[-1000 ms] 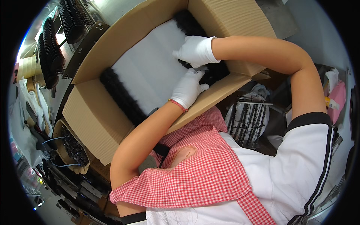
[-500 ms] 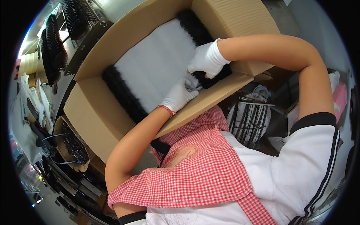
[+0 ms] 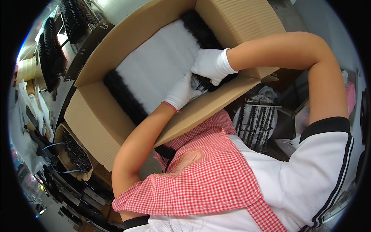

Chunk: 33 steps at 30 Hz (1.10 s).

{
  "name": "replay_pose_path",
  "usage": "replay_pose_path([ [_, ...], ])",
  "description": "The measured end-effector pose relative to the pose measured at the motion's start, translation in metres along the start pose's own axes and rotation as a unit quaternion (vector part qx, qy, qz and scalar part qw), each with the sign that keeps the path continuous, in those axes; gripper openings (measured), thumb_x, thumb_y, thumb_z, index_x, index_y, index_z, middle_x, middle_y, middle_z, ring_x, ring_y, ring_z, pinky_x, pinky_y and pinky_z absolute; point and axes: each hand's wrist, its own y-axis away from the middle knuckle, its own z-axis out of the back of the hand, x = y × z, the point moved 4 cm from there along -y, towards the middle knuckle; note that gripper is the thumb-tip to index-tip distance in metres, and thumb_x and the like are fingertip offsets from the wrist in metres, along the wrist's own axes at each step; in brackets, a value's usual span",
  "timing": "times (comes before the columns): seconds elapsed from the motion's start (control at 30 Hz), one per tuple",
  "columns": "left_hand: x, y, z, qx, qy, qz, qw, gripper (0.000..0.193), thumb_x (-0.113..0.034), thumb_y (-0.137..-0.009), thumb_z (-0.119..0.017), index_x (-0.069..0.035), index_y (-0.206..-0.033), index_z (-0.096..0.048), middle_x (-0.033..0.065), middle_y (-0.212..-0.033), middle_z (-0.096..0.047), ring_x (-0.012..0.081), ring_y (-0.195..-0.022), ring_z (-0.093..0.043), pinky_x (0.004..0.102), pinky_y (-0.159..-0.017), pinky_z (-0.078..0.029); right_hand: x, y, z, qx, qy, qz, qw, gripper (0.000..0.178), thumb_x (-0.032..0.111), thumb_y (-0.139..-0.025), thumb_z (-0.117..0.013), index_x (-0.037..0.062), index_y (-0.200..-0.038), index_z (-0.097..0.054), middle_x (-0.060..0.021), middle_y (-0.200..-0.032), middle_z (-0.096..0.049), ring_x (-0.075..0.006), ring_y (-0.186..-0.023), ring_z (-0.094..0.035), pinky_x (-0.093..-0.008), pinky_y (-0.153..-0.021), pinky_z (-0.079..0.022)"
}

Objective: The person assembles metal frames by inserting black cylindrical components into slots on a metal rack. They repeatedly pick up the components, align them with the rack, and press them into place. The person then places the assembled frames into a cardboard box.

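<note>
Inside an open cardboard box [image 3: 216, 103] lies a white, soft-looking sheet [image 3: 154, 58]. Rows of black, bristly, fur-like stuff [image 3: 123, 94] show along its left and right ends. My left hand [image 3: 181, 92], in a white glove, reaches in over the near wall, thumb raised and fingers curled at the sheet's near right corner. My right hand [image 3: 211, 65], also gloved in white, bends in from the right with its fingers closed over that same corner. Dark and pale strips [image 3: 198, 82] show between the two hands; what exactly the fingers grip is partly hidden.
The box flaps spread outward left and right. Racks with black coiled or bristly pieces [image 3: 52, 54] stand at upper left. A smaller carton of dark pieces [image 3: 73, 150] sits left of the box. Right of my apron, a round white container [image 3: 255, 123] holds dark strips.
My left hand's thumb has lifted away from its fingers, exposing strips at the corner. My right hand has shifted slightly and its fingers now curl over the corner beside the left.
</note>
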Motion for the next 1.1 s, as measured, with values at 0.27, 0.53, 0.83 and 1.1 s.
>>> replay_pose_path([
  [0.27, -0.001, 0.003, 0.003, 0.023, -0.136, -0.108, 0.985, 0.061, -0.027, -0.075, -0.078, -0.001, -0.121, -0.048, 0.0219, -0.095, -0.067, 0.0386, -0.086, -0.066, 0.0448, -0.075, -0.054, 0.001, 0.015, -0.001, 0.031, -0.026, 0.019, 0.999, 0.049, 0.046, -0.073, -0.079, 0.0005, -0.091, -0.072, -0.0163, -0.088, -0.072, -0.0366, -0.087, -0.068, -0.0402, -0.081, -0.054],
  [0.53, -0.020, -0.028, 0.001, 0.004, -0.284, -0.153, 0.947, 0.045, -0.022, -0.079, -0.071, 0.001, -0.113, -0.051, 0.0216, -0.090, -0.068, 0.0414, -0.079, -0.066, 0.0479, -0.071, -0.055, 0.004, 0.015, 0.004, 0.089, 0.129, 0.012, 0.988, 0.056, 0.062, -0.079, -0.067, 0.0065, -0.080, -0.075, -0.0071, -0.074, -0.071, -0.0256, -0.072, -0.067, -0.0353, -0.071, -0.049],
  [0.83, -0.026, -0.026, -0.003, -0.048, -0.344, -0.168, 0.923, 0.037, -0.030, -0.080, -0.069, -0.002, -0.101, -0.058, 0.0154, -0.084, -0.069, 0.0355, -0.081, -0.067, 0.0437, -0.076, -0.054, 0.023, 0.023, 0.012, 0.147, 0.004, -0.135, 0.980, 0.055, 0.058, -0.087, -0.058, 0.0067, -0.094, -0.075, -0.0099, -0.080, -0.073, -0.0280, -0.075, -0.071, -0.0393, -0.068, -0.053],
  [1.1, -0.024, -0.019, 0.005, -0.003, -0.251, -0.161, 0.954, 0.042, -0.025, -0.077, -0.073, 0.001, -0.105, -0.057, 0.0236, -0.088, -0.068, 0.0406, -0.085, -0.066, 0.0456, -0.080, -0.053, 0.034, 0.009, -0.007, 0.137, 0.020, -0.203, 0.969, 0.055, 0.058, -0.088, -0.058, 0.0079, -0.106, -0.073, -0.0077, -0.092, -0.074, -0.0258, -0.084, -0.071, -0.0410, -0.074, -0.051],
])
